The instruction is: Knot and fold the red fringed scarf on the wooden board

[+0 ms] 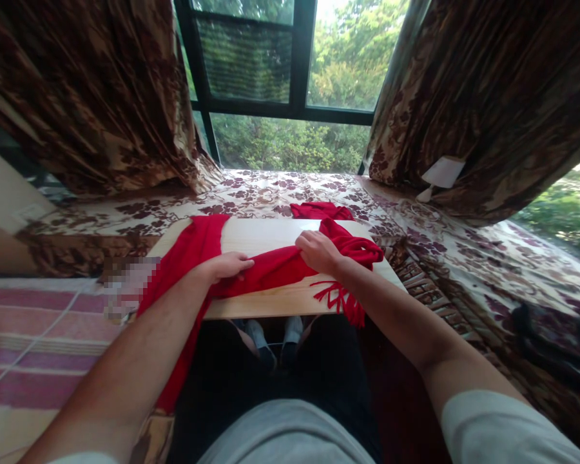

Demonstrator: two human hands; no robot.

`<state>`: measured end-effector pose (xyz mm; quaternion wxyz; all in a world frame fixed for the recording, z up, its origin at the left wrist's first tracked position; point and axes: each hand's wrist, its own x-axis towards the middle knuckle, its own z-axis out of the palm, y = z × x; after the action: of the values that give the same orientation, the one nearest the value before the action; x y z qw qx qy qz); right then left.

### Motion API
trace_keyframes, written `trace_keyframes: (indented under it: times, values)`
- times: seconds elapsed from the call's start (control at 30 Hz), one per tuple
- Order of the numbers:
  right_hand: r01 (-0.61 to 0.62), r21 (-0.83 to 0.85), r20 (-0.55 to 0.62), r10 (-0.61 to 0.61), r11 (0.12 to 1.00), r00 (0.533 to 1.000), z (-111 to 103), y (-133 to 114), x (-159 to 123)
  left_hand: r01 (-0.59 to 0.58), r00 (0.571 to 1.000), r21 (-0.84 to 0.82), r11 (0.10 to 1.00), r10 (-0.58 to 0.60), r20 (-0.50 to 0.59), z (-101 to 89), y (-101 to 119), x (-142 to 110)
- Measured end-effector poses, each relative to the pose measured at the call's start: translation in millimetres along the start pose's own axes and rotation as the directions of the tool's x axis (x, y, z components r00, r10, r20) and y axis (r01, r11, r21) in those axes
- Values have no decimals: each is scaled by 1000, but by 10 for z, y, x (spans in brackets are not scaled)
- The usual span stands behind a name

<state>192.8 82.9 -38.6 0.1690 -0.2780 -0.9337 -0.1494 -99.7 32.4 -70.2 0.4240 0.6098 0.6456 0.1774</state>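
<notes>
A long red scarf (270,269) with a fringed end lies across a pale wooden table (263,233). Its left part spreads over the table's left side and hangs down past the front edge. On the right it is bunched in loose folds, the fringe dangling over the front edge. My left hand (228,265) grips the scarf left of centre, thumb on top and fingers partly under the cloth. My right hand (319,250) is closed on the scarf near the bunched folds. Between both hands the cloth runs as a narrow band.
Another piece of red cloth (321,210) lies on the flower-patterned window seat (265,193) behind the table. A small white lamp (443,173) stands at the right by the curtain. To the left is a striped bed cover (33,348). A dark object (551,341) lies far right.
</notes>
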Motion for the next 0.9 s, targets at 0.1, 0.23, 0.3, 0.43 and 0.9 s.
trace_keyframes:
  times: [0.1, 0.23, 0.3, 0.43, 0.9]
  values:
    - [129, -44, -54, -131, 991, 990, -71, -12, -128, -5, 1000, -27, 1000, 6, 15, -3, -5, 12]
    - [316, -32, 74, -313, 948, 947, -8, -52, -338, 21, 1000, -74, 997, -20, 9, 10, -13, 27]
    - [339, -20, 127, -334, 940, 934, 36, -62, -404, 34, 999, -80, 996, -33, 7, 19, -6, 21]
    - [266, -12, 122, -262, 964, 957, 59, -68, -425, 25, 1000, -65, 998, -26, -10, 25, 26, -17]
    - [-59, 406, 173, -13, 912, 985, 34, -151, -105, -123, 992, -81, 989, 125, 11, 9, 214, -64]
